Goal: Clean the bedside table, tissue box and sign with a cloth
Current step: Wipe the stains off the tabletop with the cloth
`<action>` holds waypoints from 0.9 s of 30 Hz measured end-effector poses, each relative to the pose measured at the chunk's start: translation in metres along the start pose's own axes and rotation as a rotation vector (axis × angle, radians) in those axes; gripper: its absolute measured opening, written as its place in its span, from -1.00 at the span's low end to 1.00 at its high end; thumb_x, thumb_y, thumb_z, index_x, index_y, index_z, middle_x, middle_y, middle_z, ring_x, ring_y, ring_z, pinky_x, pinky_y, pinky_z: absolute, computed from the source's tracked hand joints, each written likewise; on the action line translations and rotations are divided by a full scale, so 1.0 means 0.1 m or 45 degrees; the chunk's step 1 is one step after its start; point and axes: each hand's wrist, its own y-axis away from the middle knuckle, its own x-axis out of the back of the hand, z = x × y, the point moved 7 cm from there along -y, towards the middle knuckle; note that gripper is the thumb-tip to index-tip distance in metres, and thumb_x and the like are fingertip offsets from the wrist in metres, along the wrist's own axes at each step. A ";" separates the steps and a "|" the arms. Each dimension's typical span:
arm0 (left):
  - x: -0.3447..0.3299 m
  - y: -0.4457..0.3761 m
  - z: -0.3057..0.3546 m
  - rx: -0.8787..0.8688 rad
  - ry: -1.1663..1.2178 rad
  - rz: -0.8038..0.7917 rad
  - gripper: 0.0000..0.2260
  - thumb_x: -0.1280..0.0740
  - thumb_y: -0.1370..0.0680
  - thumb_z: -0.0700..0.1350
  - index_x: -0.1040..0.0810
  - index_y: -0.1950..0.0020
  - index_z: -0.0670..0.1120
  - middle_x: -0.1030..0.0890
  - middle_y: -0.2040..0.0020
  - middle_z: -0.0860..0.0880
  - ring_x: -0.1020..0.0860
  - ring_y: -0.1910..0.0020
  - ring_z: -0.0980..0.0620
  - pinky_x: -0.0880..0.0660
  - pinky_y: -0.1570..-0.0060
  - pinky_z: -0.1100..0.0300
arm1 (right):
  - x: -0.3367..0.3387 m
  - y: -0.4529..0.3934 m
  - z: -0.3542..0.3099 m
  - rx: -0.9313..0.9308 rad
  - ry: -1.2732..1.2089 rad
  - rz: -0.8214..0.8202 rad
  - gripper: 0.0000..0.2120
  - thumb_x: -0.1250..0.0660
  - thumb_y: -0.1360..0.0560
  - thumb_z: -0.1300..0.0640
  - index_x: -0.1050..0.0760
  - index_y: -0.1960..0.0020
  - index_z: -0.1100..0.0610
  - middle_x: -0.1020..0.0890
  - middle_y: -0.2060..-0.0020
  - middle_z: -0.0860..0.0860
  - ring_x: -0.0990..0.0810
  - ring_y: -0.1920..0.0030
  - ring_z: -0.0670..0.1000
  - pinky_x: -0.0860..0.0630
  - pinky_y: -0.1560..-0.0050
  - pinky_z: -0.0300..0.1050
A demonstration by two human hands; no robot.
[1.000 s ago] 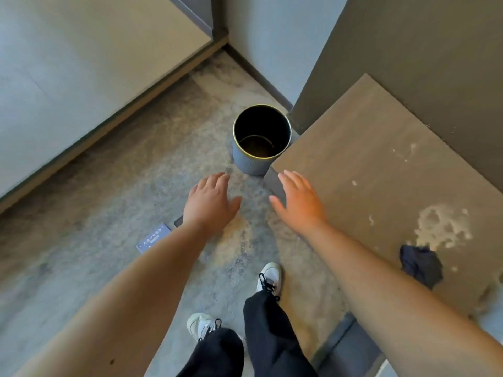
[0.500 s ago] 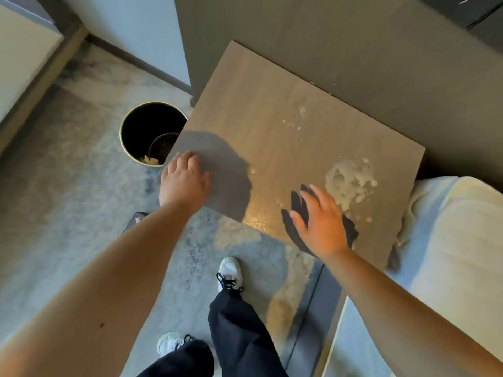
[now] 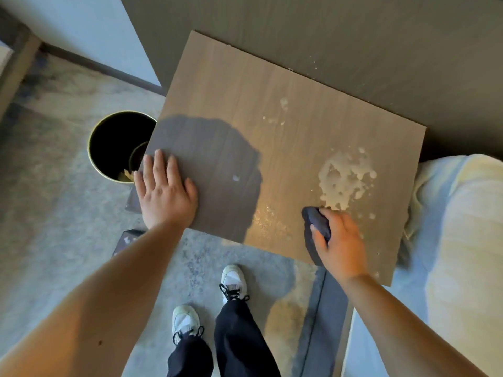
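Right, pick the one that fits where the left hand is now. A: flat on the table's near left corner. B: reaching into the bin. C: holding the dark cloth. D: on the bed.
A: the left hand lies flat, fingers spread, on the table corner, while the right hand holds the cloth.

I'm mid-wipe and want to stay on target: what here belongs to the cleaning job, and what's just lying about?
Job:
- bedside table
- pale spill
- dark cloth held in right hand
- left hand flat on the table's corner

Just there:
- waste bin on the floor
- bed to the right
- small card on the floor
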 end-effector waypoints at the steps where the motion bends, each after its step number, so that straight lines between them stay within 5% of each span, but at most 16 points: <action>1: -0.01 0.00 0.00 -0.007 -0.004 0.015 -0.48 -0.15 -0.52 0.04 -0.34 -0.44 -0.15 -0.28 -0.51 -0.22 -0.15 -0.52 -0.23 0.01 -0.49 -0.17 | 0.04 -0.19 -0.15 0.049 -0.035 0.043 -0.64 -0.36 -0.51 0.08 -0.44 -0.28 0.11 -0.52 -0.10 0.12 -0.53 -0.06 0.15 -0.42 -0.02 -0.15; 9: 0.01 -0.02 0.02 -0.008 -0.029 0.025 -0.46 -0.15 -0.49 0.01 -0.34 -0.44 -0.17 -0.26 -0.52 -0.22 -0.13 -0.53 -0.24 0.00 -0.49 -0.19 | 0.16 -2.52 -0.70 0.107 0.131 0.336 -0.62 -0.23 -0.58 0.00 -0.40 -0.35 0.11 -0.37 -0.28 0.18 -0.38 -0.24 0.21 -0.37 -0.24 0.00; 13: -0.03 -0.02 0.00 -0.018 -0.066 0.036 -0.47 -0.13 -0.50 0.02 -0.32 -0.45 -0.16 -0.25 -0.52 -0.22 -0.12 -0.53 -0.23 0.00 -0.49 -0.20 | 0.00 -2.91 -0.78 -0.024 0.315 0.359 -0.63 -0.17 -0.59 -0.04 -0.41 -0.34 0.07 -0.42 -0.25 0.15 -0.40 -0.21 0.21 -0.38 -0.16 0.12; 22: -0.03 -0.03 0.00 -0.010 -0.074 0.020 -0.46 -0.12 -0.50 0.02 -0.32 -0.45 -0.18 -0.25 -0.52 -0.24 -0.11 -0.53 -0.25 0.00 -0.48 -0.23 | -0.70 -1.32 -1.58 0.595 0.167 0.050 -0.79 -0.34 -0.40 0.06 -0.54 -0.01 0.06 -0.55 0.03 0.08 -0.50 0.10 0.21 -0.38 0.13 0.07; 27: -0.01 -0.03 0.01 -0.017 -0.061 0.024 -0.45 -0.16 -0.49 0.00 -0.33 -0.45 -0.18 -0.27 -0.51 -0.24 -0.14 -0.52 -0.26 0.01 -0.48 -0.19 | -0.95 -0.37 -1.67 0.828 0.132 0.017 -0.90 -0.32 -0.49 0.15 -0.59 0.03 0.05 -0.61 0.09 0.02 -0.56 0.13 0.13 -0.38 0.22 0.03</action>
